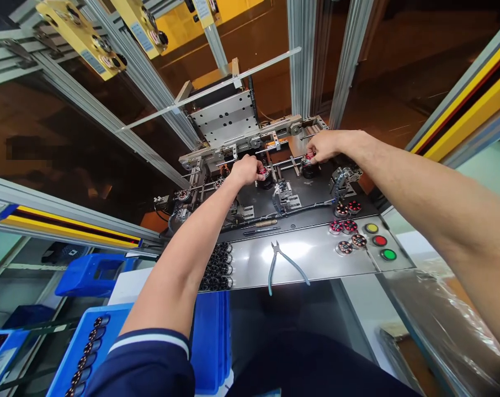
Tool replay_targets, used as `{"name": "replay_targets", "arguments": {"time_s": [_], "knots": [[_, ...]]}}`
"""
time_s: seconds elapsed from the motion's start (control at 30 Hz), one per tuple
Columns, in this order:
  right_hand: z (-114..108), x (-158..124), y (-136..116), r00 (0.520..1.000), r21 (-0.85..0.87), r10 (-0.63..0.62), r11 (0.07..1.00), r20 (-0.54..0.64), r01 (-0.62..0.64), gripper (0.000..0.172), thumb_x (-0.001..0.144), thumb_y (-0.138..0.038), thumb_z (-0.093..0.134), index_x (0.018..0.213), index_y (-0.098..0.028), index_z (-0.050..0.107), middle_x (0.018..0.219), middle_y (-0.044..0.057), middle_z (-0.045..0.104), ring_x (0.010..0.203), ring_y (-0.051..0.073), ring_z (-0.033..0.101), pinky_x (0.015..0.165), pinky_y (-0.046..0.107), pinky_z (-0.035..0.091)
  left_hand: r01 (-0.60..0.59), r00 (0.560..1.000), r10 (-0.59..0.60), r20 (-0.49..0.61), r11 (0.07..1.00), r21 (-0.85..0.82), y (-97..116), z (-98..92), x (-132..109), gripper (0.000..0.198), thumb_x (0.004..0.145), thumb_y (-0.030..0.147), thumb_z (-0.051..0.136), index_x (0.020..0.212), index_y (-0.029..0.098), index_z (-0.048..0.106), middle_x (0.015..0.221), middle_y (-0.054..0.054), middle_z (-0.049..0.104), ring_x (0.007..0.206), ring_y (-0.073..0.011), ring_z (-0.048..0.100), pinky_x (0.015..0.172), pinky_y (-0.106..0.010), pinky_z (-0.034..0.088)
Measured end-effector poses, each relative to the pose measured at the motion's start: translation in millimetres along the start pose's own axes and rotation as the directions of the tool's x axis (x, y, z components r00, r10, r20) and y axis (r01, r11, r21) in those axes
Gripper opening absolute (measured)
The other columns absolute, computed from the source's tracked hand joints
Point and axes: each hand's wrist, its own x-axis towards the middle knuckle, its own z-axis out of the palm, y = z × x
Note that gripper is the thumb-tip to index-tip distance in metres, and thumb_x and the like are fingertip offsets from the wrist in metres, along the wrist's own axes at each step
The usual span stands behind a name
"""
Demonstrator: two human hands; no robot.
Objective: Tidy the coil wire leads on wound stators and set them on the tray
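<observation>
Beyond the pliers [285, 264], inside the machine [225, 118], the left hand [245, 170] is closed around a red-wound coil [263, 173] and the right hand [323, 146] pinches a second coil [309, 158]. Right of the pliers lie a few finished coils [349, 226]; left of them are rows of black cores [217, 267] (unwound, likely most of the batch).

Head cam, fwd-down, close-up.

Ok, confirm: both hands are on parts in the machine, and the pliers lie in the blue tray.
No: the head view shows the pliers on the steel plate, not in the blue tray. The left hand and right hand are as stated.
</observation>
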Motion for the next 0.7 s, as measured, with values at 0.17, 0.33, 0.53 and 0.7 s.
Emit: {"name": "replay_targets", "arguments": {"time_s": [0.17,0.33,0.53,0.7], "knots": [[-4,-11,-10,0.997,0.027,0.016,1.000,-0.071,-0.014,0.024,0.108,-0.043,0.093,0.106,-0.020,0.088,0.086,0.007,0.084,0.089,0.026,0.077,0.090,0.041,0.056,-0.046,0.999,0.046,-0.012,0.999,-0.009,-4,0.5,-2,0.043,0.121,0.049,0.086,0.152,0.020,0.082,0.165,-0.015,0.078,0.154,-0.0341,0.077,0.133,-0.061,0.068],[-26,-49,-28,0.963,0.011,0.014,1.000,-0.270,-0.011,0.021,0.111,-0.040,0.081,0.115,-0.021,0.088,0.109,0.014,0.090,0.109,0.034,0.080,0.096,0.045,0.057,-0.024,0.999,0.022,-0.045,0.999,-0.030,5,1.3,-3,0.042,0.121,0.051,0.086,0.148,0.019,0.083,0.160,-0.015,0.081,0.150,-0.0329,0.079,0.133,-0.061,0.068],[-6,-166,-76,0.867,0.027,-0.189,0.974,-0.462,0.227,0.035,0.118,-0.051,0.064,0.131,-0.026,0.084,0.106,0.006,0.090,0.097,0.029,0.081,0.092,0.043,0.056,0.079,0.983,-0.103,-0.150,0.984,-0.158,19,8.3,-2,0.036,0.120,0.041,0.078,0.140,0.013,0.088,0.152,-0.021,0.084,0.150,-0.0380,0.077,0.138,-0.058,0.060],[89,-230,-110,0.943,-0.044,-0.307,0.952,-0.129,0.304,0.024,0.113,-0.049,0.072,0.111,-0.030,0.086,0.098,0.006,0.093,0.088,0.028,0.081,0.078,0.040,0.045,0.094,0.920,-0.176,-0.351,0.966,-0.239,25,-20.4,-38,0.037,0.123,0.039,0.058,0.142,0.023,0.085,0.157,-0.017,0.081,0.156,-0.0393,0.069,0.138,-0.053,0.055]]}}
